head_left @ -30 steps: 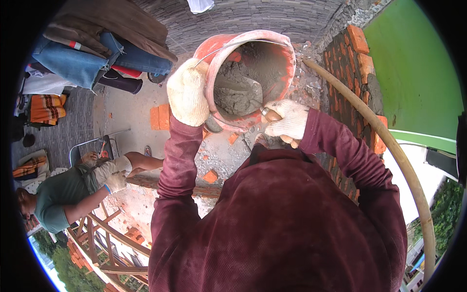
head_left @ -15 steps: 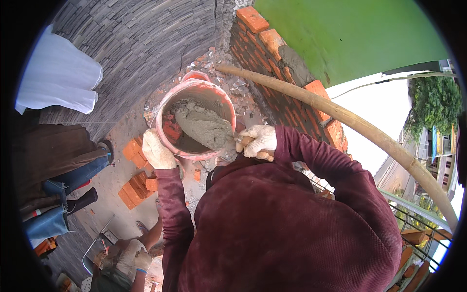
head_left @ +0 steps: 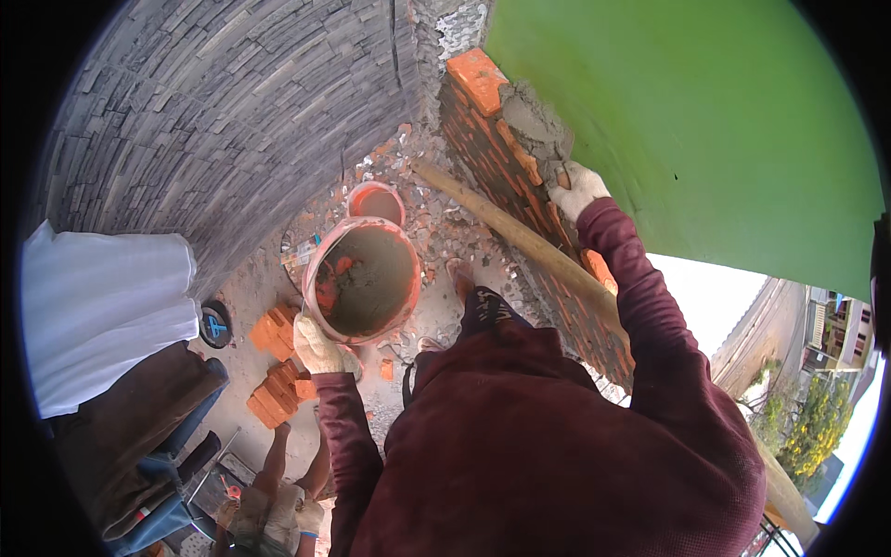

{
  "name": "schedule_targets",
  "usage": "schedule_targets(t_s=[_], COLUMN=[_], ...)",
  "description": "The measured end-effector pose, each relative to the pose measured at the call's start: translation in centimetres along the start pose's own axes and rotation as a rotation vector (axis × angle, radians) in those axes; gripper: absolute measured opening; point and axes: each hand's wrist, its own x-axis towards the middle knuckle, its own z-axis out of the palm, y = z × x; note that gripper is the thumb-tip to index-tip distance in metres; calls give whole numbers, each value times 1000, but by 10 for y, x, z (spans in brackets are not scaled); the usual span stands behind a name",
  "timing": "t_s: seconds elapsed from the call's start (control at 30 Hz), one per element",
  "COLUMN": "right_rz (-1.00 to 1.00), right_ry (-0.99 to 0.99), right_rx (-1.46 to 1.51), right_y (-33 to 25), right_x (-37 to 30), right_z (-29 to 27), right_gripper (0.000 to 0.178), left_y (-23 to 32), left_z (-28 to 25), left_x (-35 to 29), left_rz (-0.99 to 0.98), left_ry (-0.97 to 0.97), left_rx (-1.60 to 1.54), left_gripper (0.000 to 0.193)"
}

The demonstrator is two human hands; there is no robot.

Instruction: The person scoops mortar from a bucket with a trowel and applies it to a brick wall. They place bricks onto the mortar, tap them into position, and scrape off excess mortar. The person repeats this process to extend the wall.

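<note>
My left hand, in a pale work glove, grips the near left side of a pinkish-red bucket at its rim and wire handle. Grey mortar coats the bucket's inside and fills its bottom. My right hand, gloved too, is stretched out to the top of a low brick wall. It is closed round a trowel's handle; wet mortar hides the blade. Just beyond this mortar, an orange brick lies on the wall's top.
A bamboo pole slants along the wall. A smaller bucket stands behind the big one, amid rubble. Stacked bricks lie at left, near another person's gloved hand. Hanging clothes and a green panel flank me.
My right hand has moved from the bucket up and forward to the wall top, carrying the mortar on the trowel. My left hand still grips the bucket. The view has shifted.
</note>
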Motion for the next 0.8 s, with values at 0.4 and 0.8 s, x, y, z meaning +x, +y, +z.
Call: schedule_targets(t_s=[0.4,0.8], right_rz=[-60,734], right_ry=[23,-262], right_rx=[-178,820], right_y=[71,98], right_x=[62,91], right_z=[28,55], right_gripper=[39,39], left_y=[-28,-22], left_z=[-56,-34], left_x=[-8,11], left_rz=[-92,-165], left_ry=[100,34], left_rx=[224,163], left_gripper=[48,44])
